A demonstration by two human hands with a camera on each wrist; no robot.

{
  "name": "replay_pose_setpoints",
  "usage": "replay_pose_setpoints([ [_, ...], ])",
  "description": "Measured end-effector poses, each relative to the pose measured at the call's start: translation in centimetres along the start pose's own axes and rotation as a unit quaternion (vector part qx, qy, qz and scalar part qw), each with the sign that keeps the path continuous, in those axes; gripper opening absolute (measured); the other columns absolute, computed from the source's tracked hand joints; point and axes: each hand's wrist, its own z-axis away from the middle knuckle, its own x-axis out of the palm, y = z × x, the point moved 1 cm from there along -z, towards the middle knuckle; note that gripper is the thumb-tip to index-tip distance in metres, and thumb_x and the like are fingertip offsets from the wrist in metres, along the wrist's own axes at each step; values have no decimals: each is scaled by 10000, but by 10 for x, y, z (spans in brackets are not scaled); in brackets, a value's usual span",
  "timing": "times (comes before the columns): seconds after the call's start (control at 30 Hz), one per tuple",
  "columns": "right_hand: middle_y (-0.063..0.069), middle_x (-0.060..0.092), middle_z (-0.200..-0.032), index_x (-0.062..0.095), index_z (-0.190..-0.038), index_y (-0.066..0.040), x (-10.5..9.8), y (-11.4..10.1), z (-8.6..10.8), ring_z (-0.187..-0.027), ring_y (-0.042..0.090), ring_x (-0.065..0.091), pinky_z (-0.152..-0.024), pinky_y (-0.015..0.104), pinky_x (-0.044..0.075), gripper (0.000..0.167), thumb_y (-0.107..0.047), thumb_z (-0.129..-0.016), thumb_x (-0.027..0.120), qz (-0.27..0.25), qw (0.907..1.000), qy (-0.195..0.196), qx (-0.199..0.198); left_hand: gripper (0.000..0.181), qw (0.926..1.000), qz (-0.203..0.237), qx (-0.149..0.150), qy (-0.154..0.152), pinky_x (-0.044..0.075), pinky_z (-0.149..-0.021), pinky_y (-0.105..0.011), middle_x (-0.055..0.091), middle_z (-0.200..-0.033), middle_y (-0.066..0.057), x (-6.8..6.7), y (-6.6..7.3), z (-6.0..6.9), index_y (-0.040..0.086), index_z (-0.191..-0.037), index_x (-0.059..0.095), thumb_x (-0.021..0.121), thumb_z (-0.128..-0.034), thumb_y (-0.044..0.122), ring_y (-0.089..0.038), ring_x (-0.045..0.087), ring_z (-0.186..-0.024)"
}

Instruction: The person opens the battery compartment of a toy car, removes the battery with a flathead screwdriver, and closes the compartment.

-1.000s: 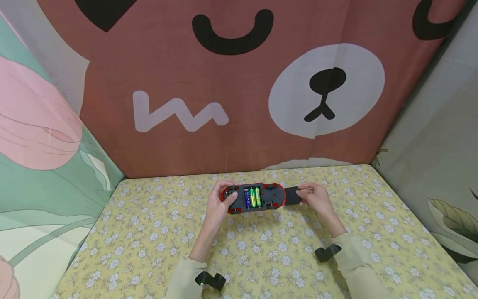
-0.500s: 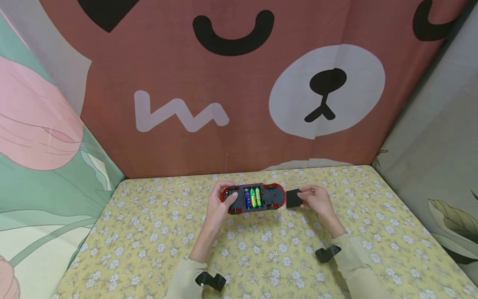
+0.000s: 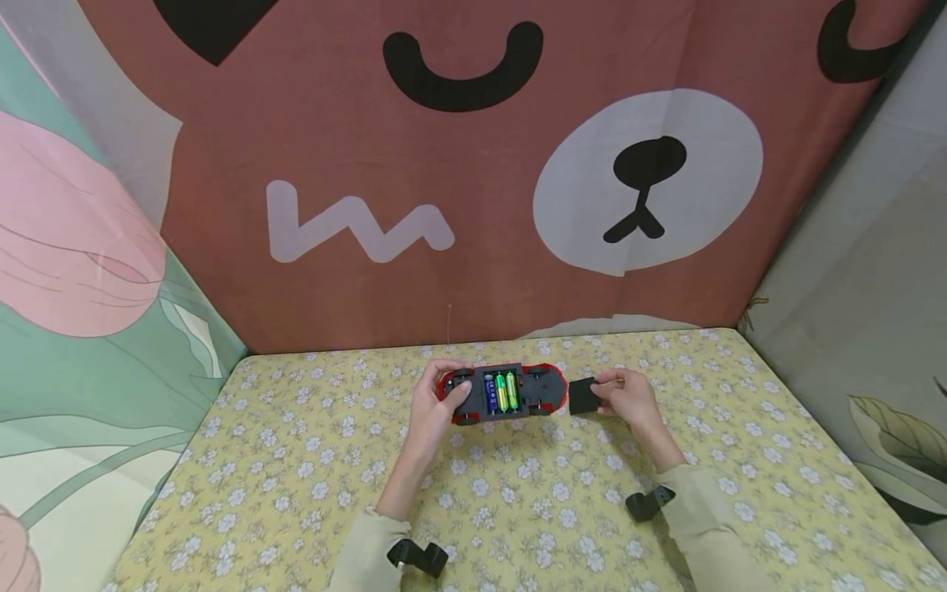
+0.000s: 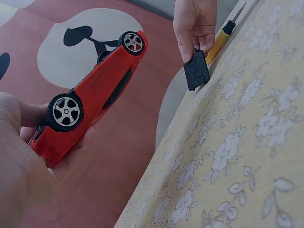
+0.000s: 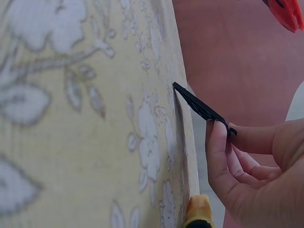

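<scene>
My left hand (image 3: 431, 403) grips one end of a red toy car (image 3: 543, 388), its thumb across the dark underside. The car is held upside down above the cloth. Its battery compartment is uncovered, with a blue battery (image 3: 490, 393) and two green batteries (image 3: 506, 391) inside. Just off the car's right end, my right hand (image 3: 629, 400) pinches a flat black battery cover (image 3: 582, 397) between thumb and fingers. In the right wrist view the cover (image 5: 202, 107) appears nearly edge-on. The left wrist view shows the car's red side (image 4: 102, 97) and wheels.
A screwdriver with a yellow handle (image 4: 217, 45) lies on the cloth beyond the right hand in the left wrist view. Yellow flowered cloth (image 3: 296, 493) covers the table. A brown bear-print curtain (image 3: 473, 271) hangs along its back edge.
The right hand has shifted slightly right and down with the battery cover, opening a small gap from the car. The cover has tilted a little. The left hand and car stay put.
</scene>
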Motion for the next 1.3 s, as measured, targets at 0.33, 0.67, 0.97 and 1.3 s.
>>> replay_pose_setpoints([
  [0.33,171,661,-983,598,-1263,170,-2,2,0,-648,169,659,-625,298,599,320,-2,-995,630,58,10000,-27,24,284,10000,-15,-22,-24,584,-857,-338,647,-1278,-162,0,-1,-1,-22,-1232,588,639,-952,-37,-274,625,-1127],
  [0.67,284,666,-1029,584,-1291,180,-2,3,-1,-716,243,709,-655,346,615,398,12,-942,678,789,9968,-135,-50,275,10000,-3,-54,-6,587,-858,-349,644,-1278,-147,0,0,0,-2,-1230,595,639,-960,-30,-273,623,-1127],
  [0.97,234,706,-919,602,-1264,151,0,3,-4,-636,206,670,-577,345,562,399,-27,-927,717,2002,9793,-271,-98,281,10000,30,-34,-39,590,-847,-342,638,-1286,-151,0,1,0,-3,-1238,592,637,-962,-33,-279,623,-1133],
  [1.3,217,711,-911,613,-1255,146,-3,-3,2,-638,210,629,-555,351,495,377,-91,-971,687,2677,9625,-233,-386,278,9999,87,-71,-55,595,-846,-356,635,-1283,-148,0,1,1,-1,-1237,590,637,-965,-28,-282,624,-1126],
])
